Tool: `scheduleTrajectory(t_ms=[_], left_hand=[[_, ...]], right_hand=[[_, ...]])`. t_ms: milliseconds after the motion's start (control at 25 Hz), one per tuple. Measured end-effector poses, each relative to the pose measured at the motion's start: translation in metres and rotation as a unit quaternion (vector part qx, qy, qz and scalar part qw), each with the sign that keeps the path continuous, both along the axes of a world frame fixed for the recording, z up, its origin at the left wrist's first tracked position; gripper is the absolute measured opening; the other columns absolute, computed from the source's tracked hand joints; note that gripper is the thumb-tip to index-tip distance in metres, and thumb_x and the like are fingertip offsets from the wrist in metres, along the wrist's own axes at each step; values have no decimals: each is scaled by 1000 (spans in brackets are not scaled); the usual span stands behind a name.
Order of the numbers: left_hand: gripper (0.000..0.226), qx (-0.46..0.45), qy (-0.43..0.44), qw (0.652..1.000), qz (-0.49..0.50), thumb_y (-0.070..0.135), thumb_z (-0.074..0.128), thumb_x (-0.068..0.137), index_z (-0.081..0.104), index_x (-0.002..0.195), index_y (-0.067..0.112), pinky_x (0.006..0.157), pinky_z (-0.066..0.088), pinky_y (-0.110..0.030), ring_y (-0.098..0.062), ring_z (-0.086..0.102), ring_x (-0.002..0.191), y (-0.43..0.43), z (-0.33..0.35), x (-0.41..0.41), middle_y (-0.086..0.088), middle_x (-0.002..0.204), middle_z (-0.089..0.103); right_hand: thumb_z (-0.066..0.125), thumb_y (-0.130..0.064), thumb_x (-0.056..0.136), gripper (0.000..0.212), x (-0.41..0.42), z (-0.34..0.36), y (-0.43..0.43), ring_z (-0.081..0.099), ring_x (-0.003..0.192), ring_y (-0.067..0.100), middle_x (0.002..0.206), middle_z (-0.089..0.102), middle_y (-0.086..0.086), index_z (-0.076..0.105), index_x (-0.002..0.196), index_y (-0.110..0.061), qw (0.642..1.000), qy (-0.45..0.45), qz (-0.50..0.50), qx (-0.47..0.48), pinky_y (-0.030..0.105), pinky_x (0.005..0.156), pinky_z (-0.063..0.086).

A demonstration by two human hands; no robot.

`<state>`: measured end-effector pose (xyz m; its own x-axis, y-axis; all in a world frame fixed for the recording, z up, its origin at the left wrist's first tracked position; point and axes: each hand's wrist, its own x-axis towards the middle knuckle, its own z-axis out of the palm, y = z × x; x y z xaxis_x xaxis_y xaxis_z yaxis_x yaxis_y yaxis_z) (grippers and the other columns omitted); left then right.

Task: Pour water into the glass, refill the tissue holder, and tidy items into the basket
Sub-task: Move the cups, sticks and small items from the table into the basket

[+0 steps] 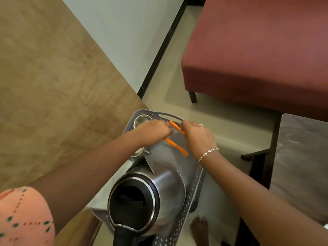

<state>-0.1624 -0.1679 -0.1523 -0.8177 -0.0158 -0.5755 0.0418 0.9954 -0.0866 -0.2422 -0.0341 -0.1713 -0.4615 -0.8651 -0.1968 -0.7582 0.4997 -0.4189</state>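
I see both hands over the grey basket's [170,115] 12 o'clock end. The right hand [197,137] pinches the upper of two orange strips [175,146], while the left hand [154,132] has its fingers pressed together against them, grip hidden. The steel kettle [159,189] lies in the basket at 6 o'clock, a steel cup [142,120] at 11.

Both bare forearms reach forward and meet, the left hand [153,133] palm down with knuckles up and fingers bent toward the right hand [197,139], though what those fingers hold is hidden. The right hand, just beside it with fingertips nearly touching, curls its thumb and fingers to pinch an orange strip [175,127]. A chain bracelet [208,154] circles the right wrist, a patterned orange sleeve [24,217] covers the left upper arm, and a bare foot [199,228] shows below.
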Motion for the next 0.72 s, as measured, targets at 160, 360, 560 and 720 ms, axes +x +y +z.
scheduleTrajectory(t_ms=[160,360,560,720], left_hand=[[24,-17,-28,999,-8,9,41,93,55,112,7,76,42,-34,-25,54,109,-3,-25,4,-8,122,55],[9,-16,50,996,-66,-2,61,70,63,78,2,44,46,-28,-28,66,67,-4,-38,14,-13,79,65],[31,-39,87,990,-105,10,34,66,65,60,11,31,37,-20,-19,61,45,-8,-51,20,-5,56,62],[31,-54,90,983,-152,7,32,62,61,53,10,30,31,-18,-19,58,41,-7,-47,17,-5,50,59]], right_hand=[[40,-13,92,31,7,1,-16,53,107,34,117,52,16,50,119,-5,993,2,106,51,39,76,42],[36,-25,95,35,0,-14,-25,53,107,33,115,50,16,55,114,-1,979,41,182,81,40,78,44],[28,-19,99,36,2,-41,-24,46,111,35,121,50,16,53,118,1,973,51,204,94,41,88,42],[28,-7,97,34,7,-51,-21,43,114,35,125,45,18,50,120,4,973,54,199,102,41,90,41]])
